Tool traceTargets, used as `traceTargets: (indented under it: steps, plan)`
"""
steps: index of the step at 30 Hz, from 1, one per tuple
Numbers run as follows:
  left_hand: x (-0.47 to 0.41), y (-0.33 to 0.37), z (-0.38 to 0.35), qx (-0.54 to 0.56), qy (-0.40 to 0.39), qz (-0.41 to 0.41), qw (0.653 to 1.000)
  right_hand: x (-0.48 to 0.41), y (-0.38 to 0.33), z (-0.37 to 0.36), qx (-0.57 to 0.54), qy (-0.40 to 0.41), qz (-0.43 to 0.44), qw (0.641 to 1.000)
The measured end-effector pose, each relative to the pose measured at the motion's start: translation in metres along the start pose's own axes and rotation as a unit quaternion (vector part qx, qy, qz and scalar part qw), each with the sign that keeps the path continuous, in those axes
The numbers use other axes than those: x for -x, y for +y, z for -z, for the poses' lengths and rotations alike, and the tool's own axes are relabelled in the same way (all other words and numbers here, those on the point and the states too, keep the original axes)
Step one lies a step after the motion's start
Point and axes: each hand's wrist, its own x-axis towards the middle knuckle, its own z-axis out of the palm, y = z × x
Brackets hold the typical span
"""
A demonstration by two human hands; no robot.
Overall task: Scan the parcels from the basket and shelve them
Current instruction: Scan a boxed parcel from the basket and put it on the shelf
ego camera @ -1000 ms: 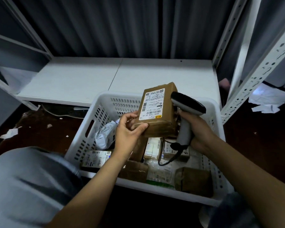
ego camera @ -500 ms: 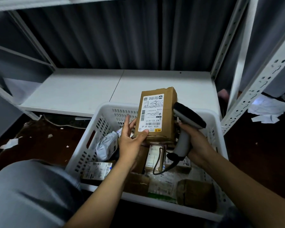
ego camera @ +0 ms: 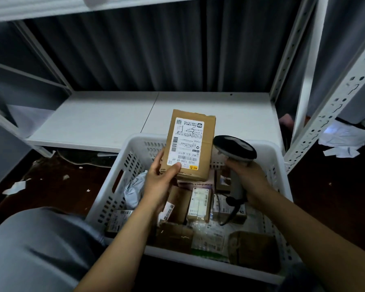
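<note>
One brown cardboard parcel (ego camera: 190, 144) is held upright above the far end of the white perforated basket (ego camera: 139, 140), clear of its contents. Its white shipping label (ego camera: 187, 142) faces the camera, print upside down, barcodes legible as bars only.

Left hand (ego camera: 158, 186): grips the parcel's lower left corner, thumb on the label's bottom edge, fingers wrapped behind the box.

Right hand (ego camera: 249, 180): fingers curled round the handle of a grey barcode scanner (ego camera: 235, 147). The scanner's dark head sits just beside the parcel's right edge; contact cannot be told. Its cable (ego camera: 230, 216) hangs down into the basket.

Basket contents, under and nearer than the held parcel:
- grey poly bag (ego camera: 133, 190), at the left wall
- small white carton (ego camera: 199, 204), middle
- brown box (ego camera: 253, 249), near right corner
- several further labelled packets, too dim to tell apart

Beyond the basket: low white shelf board (ego camera: 105, 119), two panels butted together. White perforated upright (ego camera: 333, 116) to the right. Dark pleated curtain (ego camera: 145, 49) behind the rack.

Dark floor (ego camera: 51, 186) with paper scraps (ego camera: 341, 140) on it. Grey-trousered knee (ego camera: 36, 249) at lower left.
</note>
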Motion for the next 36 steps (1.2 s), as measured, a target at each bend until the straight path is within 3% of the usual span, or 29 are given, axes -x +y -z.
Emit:
traceTargets:
  steps: [4,7,23,36]
  plan:
    - [-0.008,0.012,0.021,-0.139,0.028,-0.062,0.988,0.005,-0.012,0.003,0.218,-0.045,0.082,0.971]
    - [-0.010,0.018,0.028,-0.166,0.032,-0.078,0.983,0.008,-0.020,0.001,0.293,-0.080,0.102,0.947]
    - [-0.026,0.015,0.048,-0.203,0.021,-0.071,0.976,0.017,-0.049,0.011,0.349,-0.090,0.150,0.920]
    - [-0.028,0.013,0.046,-0.217,-0.008,-0.081,0.973,0.017,-0.050,0.013,0.345,-0.090,0.170,0.919]
